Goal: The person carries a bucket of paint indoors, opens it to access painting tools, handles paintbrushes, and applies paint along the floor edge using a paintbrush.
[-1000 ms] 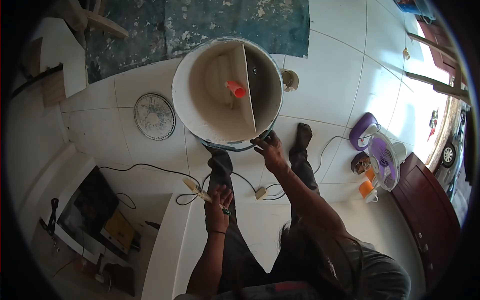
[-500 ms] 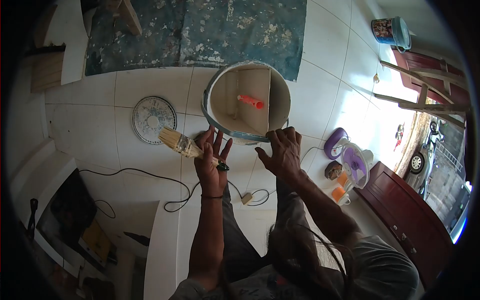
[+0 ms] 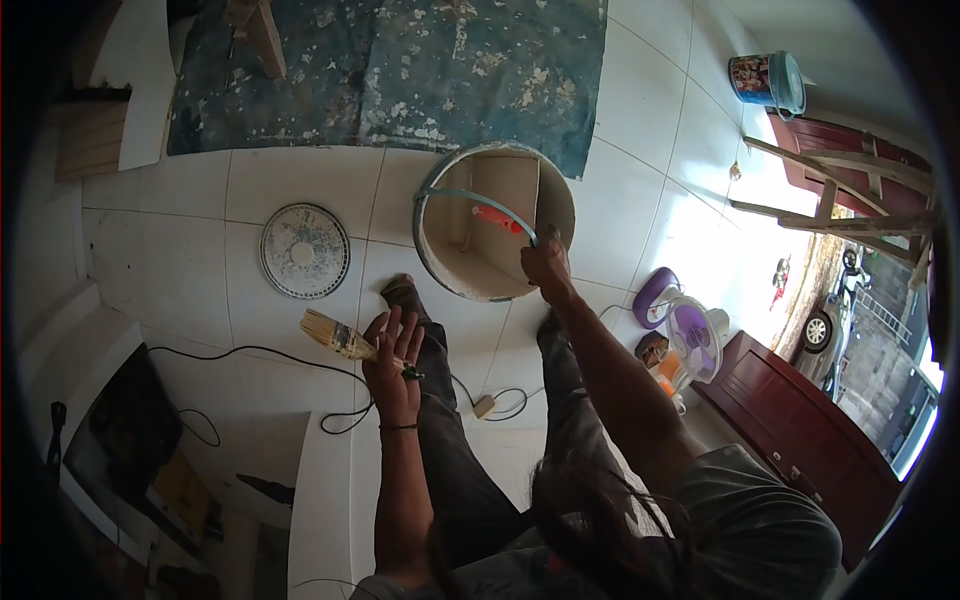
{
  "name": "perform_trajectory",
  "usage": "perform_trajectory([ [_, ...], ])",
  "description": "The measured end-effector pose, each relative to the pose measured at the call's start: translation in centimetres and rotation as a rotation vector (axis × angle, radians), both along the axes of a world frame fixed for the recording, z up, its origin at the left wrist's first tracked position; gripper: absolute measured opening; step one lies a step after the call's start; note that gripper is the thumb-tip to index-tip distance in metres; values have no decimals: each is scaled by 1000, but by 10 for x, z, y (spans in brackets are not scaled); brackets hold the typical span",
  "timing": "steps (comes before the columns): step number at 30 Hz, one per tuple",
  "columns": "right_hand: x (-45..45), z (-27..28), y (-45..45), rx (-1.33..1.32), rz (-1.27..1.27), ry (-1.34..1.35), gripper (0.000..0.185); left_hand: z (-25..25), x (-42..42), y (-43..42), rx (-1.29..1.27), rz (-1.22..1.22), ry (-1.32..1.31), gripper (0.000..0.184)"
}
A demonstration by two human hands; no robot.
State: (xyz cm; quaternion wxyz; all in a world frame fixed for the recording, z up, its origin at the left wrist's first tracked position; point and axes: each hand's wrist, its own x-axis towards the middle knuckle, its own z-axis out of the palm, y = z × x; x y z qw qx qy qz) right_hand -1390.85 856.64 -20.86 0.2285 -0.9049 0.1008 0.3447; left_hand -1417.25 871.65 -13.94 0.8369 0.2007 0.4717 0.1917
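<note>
My right hand [image 3: 547,266] is closed around the blue-grey handle [image 3: 480,198] of a large bucket [image 3: 428,245], and the handle is raised across its opening. Inside the bucket are a pale flat panel and a red tube-like piece [image 3: 492,217], partly behind the handle. My left hand [image 3: 397,362] lies palm up with the fingers stretched out. A paintbrush [image 3: 345,340] with pale bristles rests across that palm, held by the thumb. To the left, a round paint-spotted lid [image 3: 304,252] lies on the tiles.
A paint-flecked dark green sheet [image 3: 400,80] covers the floor beyond the bucket. A black cable [image 3: 255,349] runs near my feet. At the right stand a purple-and-white fan [image 3: 692,338], a wooden frame [image 3: 835,190] and a second bucket [image 3: 755,80].
My right hand has moved from the bucket's rim to its handle, which now stands up over the opening. My left hand has drawn back from the bucket with the paintbrush.
</note>
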Motion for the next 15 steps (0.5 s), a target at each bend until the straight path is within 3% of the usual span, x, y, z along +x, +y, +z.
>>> perform_trajectory([
  [4,-4,3,21,-6,49,74,34,-10,-39,-11,-15,3,92,51],
  [6,-21,16,36,59,254,-106,40,-9,-50,-13,-38,1,136,54],
  [10,-56,-7,46,62,262,-188,40,-14,-58,-16,-81,0,147,61],
  [12,-61,31,53,29,198,-145,33,-11,-56,-16,-97,4,178,62],
  [15,-75,75,34,106,297,-37,28,-5,-50,-14,-78,-2,186,61],
])
